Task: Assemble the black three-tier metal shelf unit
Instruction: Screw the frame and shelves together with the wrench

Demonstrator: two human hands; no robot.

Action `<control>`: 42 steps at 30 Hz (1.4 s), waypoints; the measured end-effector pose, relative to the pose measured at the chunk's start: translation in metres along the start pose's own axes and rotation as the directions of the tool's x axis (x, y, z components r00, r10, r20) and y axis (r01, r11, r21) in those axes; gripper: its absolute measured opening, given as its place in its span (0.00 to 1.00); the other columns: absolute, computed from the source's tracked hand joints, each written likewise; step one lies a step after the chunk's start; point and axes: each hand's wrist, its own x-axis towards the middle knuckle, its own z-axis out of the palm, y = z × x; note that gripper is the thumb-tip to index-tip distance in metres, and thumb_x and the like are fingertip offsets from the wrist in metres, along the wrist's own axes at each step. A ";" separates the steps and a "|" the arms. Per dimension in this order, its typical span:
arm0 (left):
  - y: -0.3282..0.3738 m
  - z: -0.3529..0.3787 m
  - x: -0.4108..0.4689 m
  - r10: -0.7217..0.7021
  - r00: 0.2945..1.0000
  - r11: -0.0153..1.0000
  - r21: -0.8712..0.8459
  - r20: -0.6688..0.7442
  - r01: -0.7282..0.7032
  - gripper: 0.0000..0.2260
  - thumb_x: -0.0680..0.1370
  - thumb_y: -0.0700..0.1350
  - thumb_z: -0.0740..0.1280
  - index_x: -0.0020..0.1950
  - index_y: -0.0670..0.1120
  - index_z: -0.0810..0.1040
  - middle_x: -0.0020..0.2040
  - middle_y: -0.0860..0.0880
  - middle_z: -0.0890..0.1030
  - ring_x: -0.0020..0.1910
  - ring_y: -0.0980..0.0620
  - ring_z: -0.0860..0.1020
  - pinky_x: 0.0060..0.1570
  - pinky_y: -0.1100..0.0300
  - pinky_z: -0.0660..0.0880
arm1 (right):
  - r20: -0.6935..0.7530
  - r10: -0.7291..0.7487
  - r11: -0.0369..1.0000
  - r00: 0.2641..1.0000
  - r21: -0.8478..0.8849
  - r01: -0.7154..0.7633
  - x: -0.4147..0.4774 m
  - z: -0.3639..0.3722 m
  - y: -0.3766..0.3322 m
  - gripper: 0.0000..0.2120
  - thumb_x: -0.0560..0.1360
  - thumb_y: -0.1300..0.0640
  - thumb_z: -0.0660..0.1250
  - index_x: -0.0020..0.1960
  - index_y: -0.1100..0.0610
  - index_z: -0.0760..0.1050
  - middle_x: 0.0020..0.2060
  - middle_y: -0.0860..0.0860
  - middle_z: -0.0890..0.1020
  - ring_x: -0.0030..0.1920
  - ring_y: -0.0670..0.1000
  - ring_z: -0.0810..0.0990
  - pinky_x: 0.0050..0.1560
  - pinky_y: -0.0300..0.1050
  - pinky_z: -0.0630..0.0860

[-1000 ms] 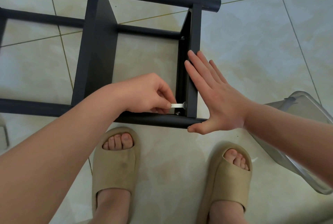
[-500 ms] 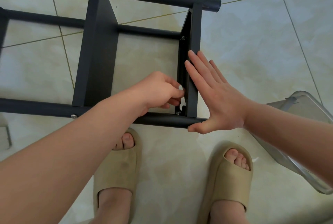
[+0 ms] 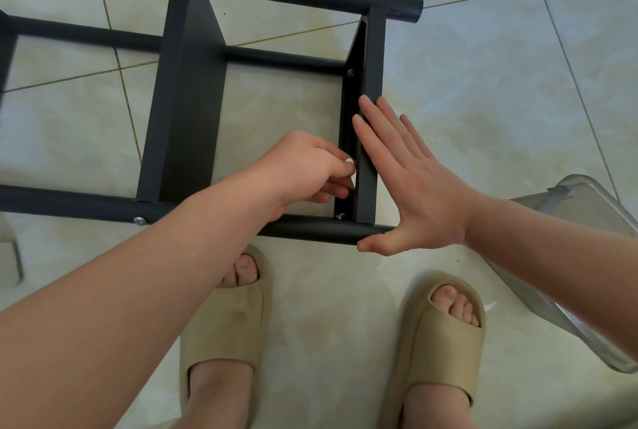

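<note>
The black metal shelf unit (image 3: 188,93) lies on its side on the tiled floor, its round posts running left to right. My right hand (image 3: 411,183) presses flat, fingers spread, against the outer face of the end shelf panel (image 3: 374,83). My left hand (image 3: 310,169) reaches inside the frame and pinches a small silver wrench (image 3: 350,162) against the panel's inner face. A screw (image 3: 341,216) sits just below it by the near post (image 3: 310,230). Another screw (image 3: 350,73) shows higher up the panel.
My two feet in beige slides (image 3: 224,318) stand right in front of the near post. A clear plastic container (image 3: 566,256) lies on the floor at the right, under my right forearm. A grey object (image 3: 10,252) pokes in at the left edge.
My left hand has lifted from the screw at the near post and moved up along the panel's inner face, turning the wrench. My right hand has stayed flat on the panel.
</note>
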 end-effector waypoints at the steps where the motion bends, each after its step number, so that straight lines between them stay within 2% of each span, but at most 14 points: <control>1: 0.000 -0.001 0.000 -0.005 1.000 1.000 0.016 0.005 0.005 0.02 0.79 0.42 0.69 0.49 0.46 0.81 0.37 0.49 0.85 0.39 0.52 0.85 0.41 0.59 0.76 | 0.000 0.000 1.000 1.000 0.000 0.000 0.000 0.000 0.000 0.62 0.67 0.22 0.60 0.82 0.62 0.39 0.81 0.57 0.37 0.80 0.56 0.33 0.80 0.64 0.45; 5: 0.000 -0.001 -0.001 -0.027 1.000 0.999 0.031 0.005 0.027 0.02 0.79 0.43 0.68 0.49 0.46 0.80 0.37 0.49 0.86 0.39 0.53 0.85 0.41 0.59 0.75 | 0.001 0.003 1.000 1.000 0.002 -0.003 0.001 0.000 0.000 0.62 0.67 0.22 0.60 0.82 0.62 0.39 0.81 0.57 0.37 0.80 0.56 0.33 0.80 0.64 0.44; 11: 0.003 0.002 -0.002 -0.073 0.997 0.994 -0.078 0.001 0.073 0.03 0.79 0.42 0.68 0.49 0.43 0.80 0.36 0.49 0.85 0.39 0.51 0.84 0.43 0.58 0.76 | -0.011 0.000 1.000 1.000 0.006 0.001 0.001 0.001 0.000 0.63 0.67 0.23 0.61 0.82 0.62 0.40 0.81 0.57 0.38 0.80 0.57 0.33 0.79 0.64 0.44; 15: 0.002 0.001 -0.003 -0.086 0.996 0.995 -0.041 0.036 0.087 0.05 0.79 0.43 0.67 0.49 0.42 0.81 0.39 0.46 0.85 0.41 0.50 0.84 0.43 0.58 0.77 | -0.008 -0.002 1.000 1.000 0.005 0.002 0.001 0.001 0.000 0.63 0.67 0.22 0.61 0.82 0.62 0.39 0.81 0.57 0.38 0.80 0.57 0.33 0.80 0.64 0.44; 19: 0.003 0.000 -0.003 -0.105 0.993 0.993 -0.040 0.046 0.107 0.05 0.80 0.42 0.66 0.46 0.43 0.79 0.35 0.48 0.84 0.40 0.51 0.84 0.42 0.59 0.77 | -0.008 0.000 1.000 1.000 0.005 0.000 0.001 0.001 0.001 0.63 0.67 0.22 0.61 0.82 0.62 0.40 0.81 0.57 0.38 0.80 0.57 0.33 0.80 0.64 0.44; 25: 0.003 -0.001 -0.004 -0.088 0.994 0.996 0.014 0.057 0.087 0.05 0.81 0.42 0.65 0.49 0.42 0.79 0.33 0.50 0.84 0.39 0.52 0.83 0.46 0.59 0.78 | -0.002 -0.001 1.000 1.000 0.007 0.001 0.001 0.001 0.000 0.63 0.67 0.22 0.60 0.82 0.63 0.39 0.81 0.57 0.37 0.80 0.57 0.33 0.80 0.64 0.44; 42: -0.001 -0.019 -0.004 -0.041 0.987 0.980 0.196 0.156 0.009 0.07 0.82 0.39 0.63 0.46 0.43 0.79 0.41 0.49 0.87 0.40 0.54 0.83 0.49 0.58 0.78 | -0.011 -0.003 1.000 1.000 0.010 0.003 0.001 0.002 0.001 0.63 0.67 0.23 0.62 0.82 0.63 0.40 0.81 0.57 0.38 0.80 0.57 0.33 0.79 0.65 0.44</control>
